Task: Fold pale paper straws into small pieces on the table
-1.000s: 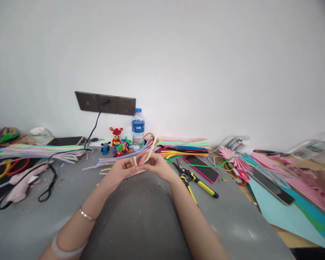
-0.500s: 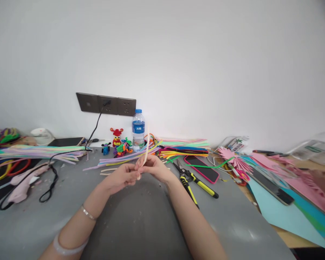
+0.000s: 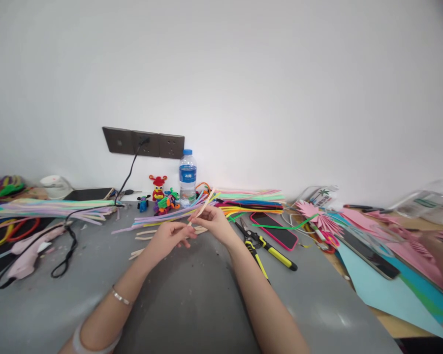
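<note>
A cream pipe cleaner (image 3: 206, 201) slants up and to the right from between my hands. My left hand (image 3: 173, 236) pinches its lower end between thumb and forefinger, the other fingers loosely curled. Just above, the fingertips of my right hand (image 3: 214, 222) grip the same strip. More cream pipe cleaners (image 3: 143, 238) lie on the grey mat behind and beside my left hand, partly hidden by it. Pruning shears (image 3: 258, 241) with black and yellow handles rest to the right of my right wrist, blades spread.
Behind stand a water bottle (image 3: 188, 178) and small pipe-cleaner figures (image 3: 158, 189). Bundles of coloured pipe cleaners (image 3: 51, 209) lie along the wall. A pink glue gun (image 3: 27, 255) with its black cord is at left. Phones (image 3: 276, 230) and coloured paper (image 3: 387, 290) lie at right.
The cream pipe cleaner has tipped from nearly upright to a rightward slant. My hands have drawn slightly apart, and more loose cream strips show beside my left wrist.
</note>
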Demonstrator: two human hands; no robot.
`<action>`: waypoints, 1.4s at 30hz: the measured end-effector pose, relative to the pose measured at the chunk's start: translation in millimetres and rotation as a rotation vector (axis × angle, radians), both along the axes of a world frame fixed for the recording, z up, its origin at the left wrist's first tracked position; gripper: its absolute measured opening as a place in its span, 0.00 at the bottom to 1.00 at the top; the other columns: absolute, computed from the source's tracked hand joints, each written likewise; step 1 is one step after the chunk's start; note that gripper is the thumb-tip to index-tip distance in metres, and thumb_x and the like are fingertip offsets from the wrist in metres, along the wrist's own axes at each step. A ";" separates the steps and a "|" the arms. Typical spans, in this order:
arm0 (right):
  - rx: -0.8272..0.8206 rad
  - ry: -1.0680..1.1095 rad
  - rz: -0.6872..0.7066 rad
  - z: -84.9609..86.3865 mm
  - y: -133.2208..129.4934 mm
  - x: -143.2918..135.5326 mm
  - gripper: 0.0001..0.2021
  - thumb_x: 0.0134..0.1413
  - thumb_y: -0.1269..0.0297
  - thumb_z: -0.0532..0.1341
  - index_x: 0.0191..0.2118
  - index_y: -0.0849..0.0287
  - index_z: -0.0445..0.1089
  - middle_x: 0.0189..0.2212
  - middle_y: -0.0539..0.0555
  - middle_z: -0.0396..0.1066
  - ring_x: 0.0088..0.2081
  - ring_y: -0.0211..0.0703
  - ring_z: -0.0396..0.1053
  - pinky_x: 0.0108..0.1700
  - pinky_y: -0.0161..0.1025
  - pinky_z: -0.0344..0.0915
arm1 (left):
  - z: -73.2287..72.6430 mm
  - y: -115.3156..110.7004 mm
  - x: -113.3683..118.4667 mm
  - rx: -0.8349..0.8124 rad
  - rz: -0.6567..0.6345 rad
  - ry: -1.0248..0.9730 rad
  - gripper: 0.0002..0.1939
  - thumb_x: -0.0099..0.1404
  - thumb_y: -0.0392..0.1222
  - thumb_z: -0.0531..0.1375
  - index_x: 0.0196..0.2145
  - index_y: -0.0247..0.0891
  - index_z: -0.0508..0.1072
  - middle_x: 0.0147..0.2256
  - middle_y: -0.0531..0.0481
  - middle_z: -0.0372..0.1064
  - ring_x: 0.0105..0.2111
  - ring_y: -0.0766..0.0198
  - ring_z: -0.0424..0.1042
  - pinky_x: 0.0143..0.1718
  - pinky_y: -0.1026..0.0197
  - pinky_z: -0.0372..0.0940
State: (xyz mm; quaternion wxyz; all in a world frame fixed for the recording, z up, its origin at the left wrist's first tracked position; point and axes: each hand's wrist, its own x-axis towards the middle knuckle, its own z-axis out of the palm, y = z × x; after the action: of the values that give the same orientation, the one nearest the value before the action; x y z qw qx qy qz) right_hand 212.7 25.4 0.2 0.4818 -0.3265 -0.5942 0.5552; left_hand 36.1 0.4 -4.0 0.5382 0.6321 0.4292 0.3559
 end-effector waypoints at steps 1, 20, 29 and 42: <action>0.005 -0.011 -0.002 -0.3 -0.3 -0.1 0.08 0.43 0.64 0.70 0.30 0.62 0.73 0.28 0.50 0.74 0.30 0.37 0.71 0.37 0.36 0.67 | -1.6 0.6 0.4 0.003 0.008 0.000 0.16 0.60 0.51 0.61 0.32 0.36 0.81 0.33 0.39 0.79 0.22 0.59 0.74 0.21 0.65 0.60; -0.026 0.073 -0.032 -6.9 1.6 -7.8 0.11 0.44 0.60 0.69 0.30 0.59 0.68 0.30 0.52 0.77 0.35 0.44 0.76 0.41 0.40 0.71 | -7.5 0.3 0.5 0.375 0.016 0.445 0.19 0.69 0.46 0.46 0.30 0.38 0.72 0.27 0.50 0.78 0.22 0.62 0.71 0.29 0.63 0.62; -0.020 0.087 -0.016 -6.3 2.6 -5.8 0.11 0.44 0.60 0.69 0.31 0.60 0.69 0.28 0.52 0.76 0.33 0.42 0.75 0.39 0.39 0.71 | -7.8 1.2 -1.0 0.382 0.027 0.351 0.17 0.69 0.46 0.48 0.30 0.38 0.72 0.27 0.50 0.78 0.22 0.64 0.71 0.28 0.65 0.62; -0.003 0.076 -0.006 -6.9 2.6 -6.3 0.13 0.43 0.58 0.69 0.31 0.58 0.68 0.29 0.50 0.74 0.32 0.40 0.73 0.38 0.38 0.71 | -8.9 2.0 2.2 0.234 0.084 0.159 0.16 0.65 0.51 0.55 0.36 0.37 0.74 0.33 0.45 0.79 0.31 0.56 0.77 0.30 0.62 0.67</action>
State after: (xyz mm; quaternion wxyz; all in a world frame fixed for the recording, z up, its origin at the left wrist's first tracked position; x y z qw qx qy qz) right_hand 206.4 28.0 -6.7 0.5051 -0.3076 -0.5738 0.5665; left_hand 38.2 2.4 -12.8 0.4095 0.6983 0.4522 0.3744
